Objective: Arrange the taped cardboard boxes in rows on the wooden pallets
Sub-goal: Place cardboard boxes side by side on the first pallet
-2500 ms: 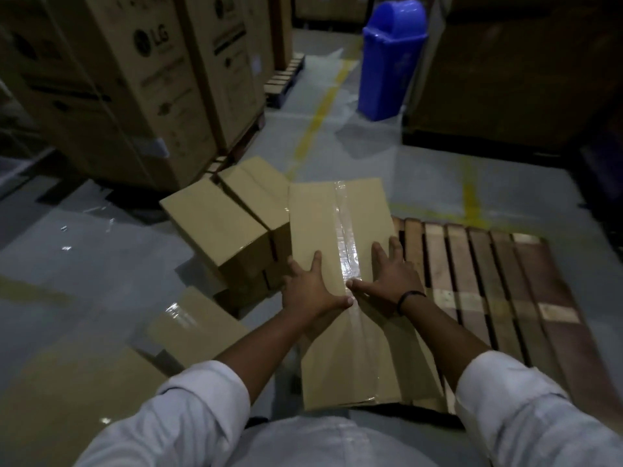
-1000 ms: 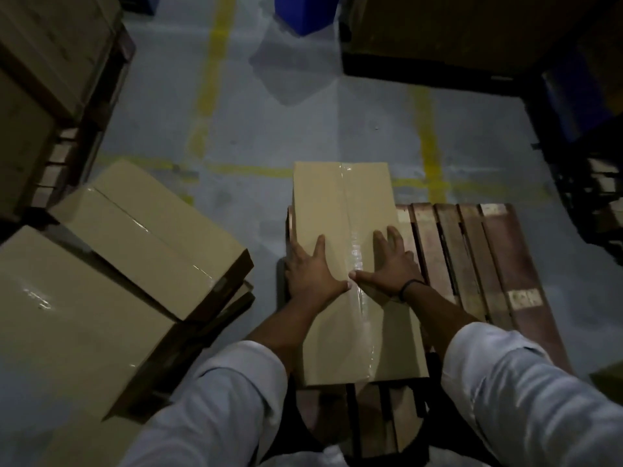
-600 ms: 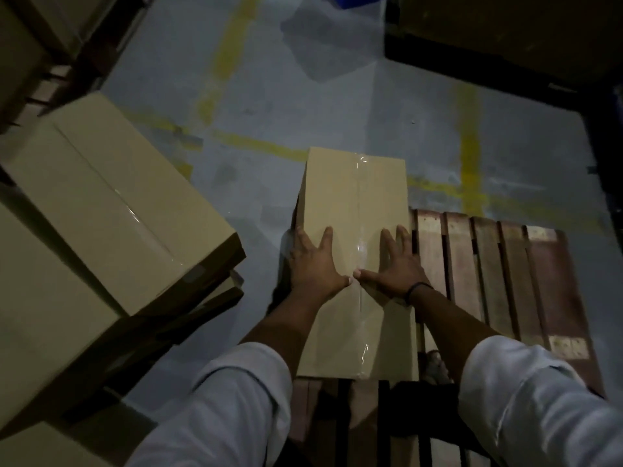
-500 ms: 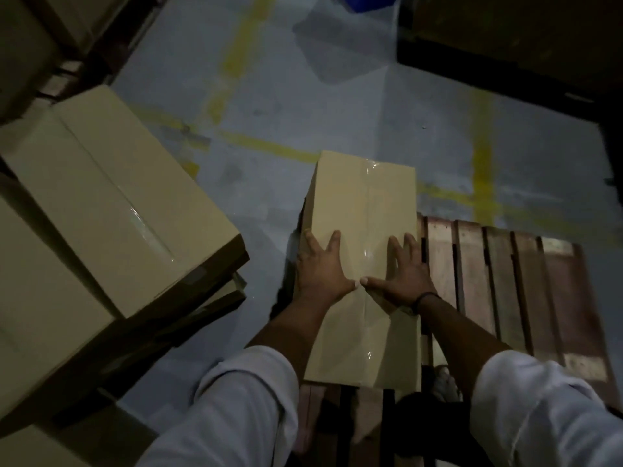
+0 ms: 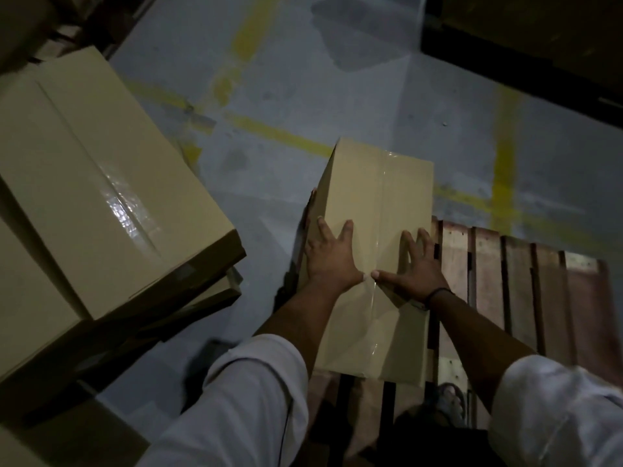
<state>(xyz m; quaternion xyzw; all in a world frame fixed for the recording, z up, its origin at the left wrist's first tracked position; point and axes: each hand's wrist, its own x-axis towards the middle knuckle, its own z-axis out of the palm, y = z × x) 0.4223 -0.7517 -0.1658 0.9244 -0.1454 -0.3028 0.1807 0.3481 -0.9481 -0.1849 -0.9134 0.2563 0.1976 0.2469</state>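
Note:
A long tan cardboard box (image 5: 374, 197) with clear tape along its top seam lies lengthwise on the left edge of a reddish wooden pallet (image 5: 539, 298). Its far end reaches past the pallet's far edge over the floor. My left hand (image 5: 332, 261) lies flat on the box's top near its left edge, fingers spread. My right hand (image 5: 416, 269), a dark band on its wrist, lies flat on the top by the right edge. The two thumbs almost touch over the tape. Neither hand wraps around the box.
Two large taped boxes (image 5: 101, 183) lie tilted in a loose pile on the floor at the left, another (image 5: 27, 298) beside them. The grey floor has yellow lines (image 5: 504, 176). A dark pallet load stands at the top right. My foot (image 5: 448, 402) shows on the pallet's slats.
The box has slid away from me along the pallet's left edge under both flat hands. My view has tilted down and closer, so the pile at the left looms larger.

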